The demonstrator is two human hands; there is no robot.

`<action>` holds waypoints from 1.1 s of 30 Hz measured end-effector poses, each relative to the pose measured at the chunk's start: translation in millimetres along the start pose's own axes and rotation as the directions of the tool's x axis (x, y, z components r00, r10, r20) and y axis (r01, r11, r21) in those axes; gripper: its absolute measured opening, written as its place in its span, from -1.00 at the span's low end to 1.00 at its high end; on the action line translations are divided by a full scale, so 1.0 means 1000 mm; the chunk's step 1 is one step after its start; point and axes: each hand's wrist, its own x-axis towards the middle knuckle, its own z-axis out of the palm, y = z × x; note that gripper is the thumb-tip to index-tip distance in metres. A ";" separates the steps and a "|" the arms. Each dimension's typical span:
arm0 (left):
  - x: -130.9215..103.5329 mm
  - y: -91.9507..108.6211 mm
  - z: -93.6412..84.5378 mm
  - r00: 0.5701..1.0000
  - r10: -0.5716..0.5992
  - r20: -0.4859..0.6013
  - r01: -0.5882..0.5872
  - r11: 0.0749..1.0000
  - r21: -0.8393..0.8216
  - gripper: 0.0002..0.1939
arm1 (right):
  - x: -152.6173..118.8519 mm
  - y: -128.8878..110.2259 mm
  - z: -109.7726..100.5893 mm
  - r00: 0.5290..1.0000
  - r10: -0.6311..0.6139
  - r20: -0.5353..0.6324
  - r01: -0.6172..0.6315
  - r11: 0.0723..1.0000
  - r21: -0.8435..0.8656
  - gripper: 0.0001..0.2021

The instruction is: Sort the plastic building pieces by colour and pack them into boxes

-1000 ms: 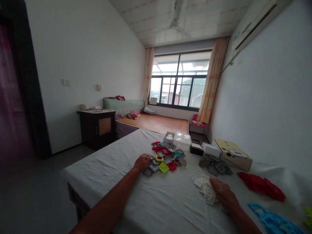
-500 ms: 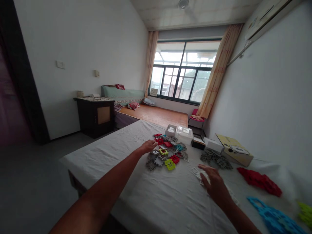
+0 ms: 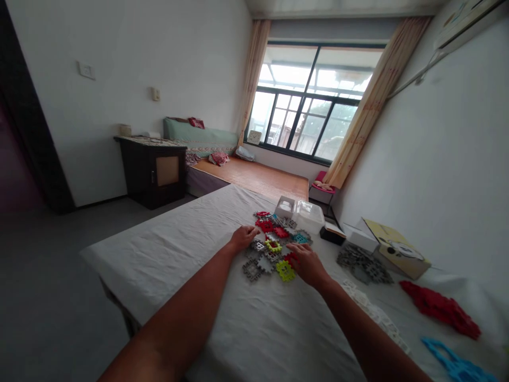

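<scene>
A loose pile of gear-edged plastic pieces lies on the white-covered table [image 3: 159, 239]: grey pieces [image 3: 252, 269], red pieces [image 3: 281, 232], a blue piece [image 3: 300, 239] and a yellow-green piece [image 3: 285, 271]. My left hand [image 3: 242, 237] is at the pile's left edge, its fingers closed together; whatever they hold is too small to make out. Over the right side of the pile, my right hand [image 3: 307, 261] reaches in with fingers apart, touching or just above a red piece. White pieces [image 3: 374, 313] lie in a row beyond my right forearm.
Behind the pile stand a small white box [image 3: 285, 206], a clear plastic container [image 3: 310, 215] and a black box [image 3: 333, 233]. To the right are a grey heap [image 3: 361, 263], a yellow box [image 3: 401, 252], red pieces [image 3: 439, 307] and blue pieces [image 3: 457, 361].
My right hand has moved left, from the white pieces to the right side of the pile. My left hand stays by the pile's left edge. The camera view has shifted and tilted.
</scene>
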 end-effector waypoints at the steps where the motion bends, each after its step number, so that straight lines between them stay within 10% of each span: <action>1: 0.000 0.001 0.000 1.000 0.002 0.003 -0.002 1.000 0.006 -0.55 | 0.007 0.003 0.004 1.000 -0.017 0.020 0.017 1.000 -0.009 -0.59; 10: 0.004 0.009 -0.004 0.999 0.017 0.042 -0.017 1.000 0.018 -0.53 | 0.007 -0.012 0.000 0.976 -0.198 0.096 0.211 0.965 -0.153 -0.86; 17: 0.007 0.008 -0.007 0.997 -0.002 0.080 0.005 1.000 -0.030 -0.48 | -0.030 -0.018 -0.028 0.987 -0.102 -0.127 0.076 0.977 -0.198 -0.86; 22: 0.008 0.009 -0.009 0.995 -0.004 0.097 0.005 1.000 -0.011 -0.45 | -0.068 0.060 -0.059 0.954 0.188 -0.233 -0.151 0.974 0.170 -0.80; 27: 0.009 0.008 -0.007 0.996 0.012 0.084 -0.015 0.999 0.040 -0.46 | -0.101 0.160 -0.084 0.781 0.545 -0.306 -0.492 0.838 0.237 -0.81; 33: 0.007 0.007 -0.005 0.998 -0.022 0.059 0.020 0.999 0.036 -0.46 | -0.101 0.183 -0.073 0.732 0.576 -0.363 -0.538 0.816 0.210 -0.80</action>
